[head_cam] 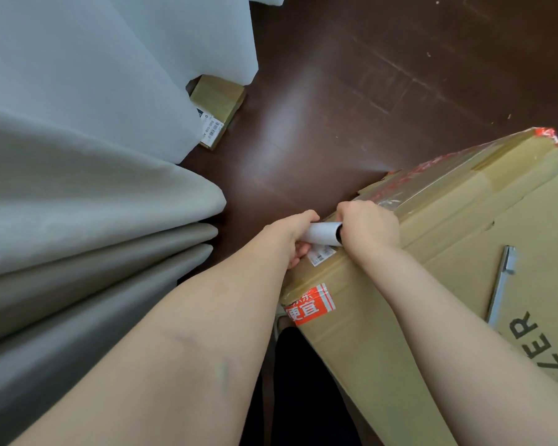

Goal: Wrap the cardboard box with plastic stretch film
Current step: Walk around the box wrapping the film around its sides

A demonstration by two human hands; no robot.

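A large brown cardboard box (448,268) with red-and-white tape fills the right side of the head view, standing on the dark floor. A white stretch film roll (324,235) lies against the box's left top edge. My left hand (295,233) grips the roll's left end. My right hand (366,225) is closed over its right end, at the box corner. A strip of clear film (390,201) shows glossy on the box edge just beyond my right hand. The rest of the roll is hidden by my fingers.
Grey and white curtains (94,156) hang along the left. A small cardboard box (219,107) with a label lies on the dark wooden floor (351,91) under the curtain edge. A metal utility knife (501,284) rests on the big box's top.
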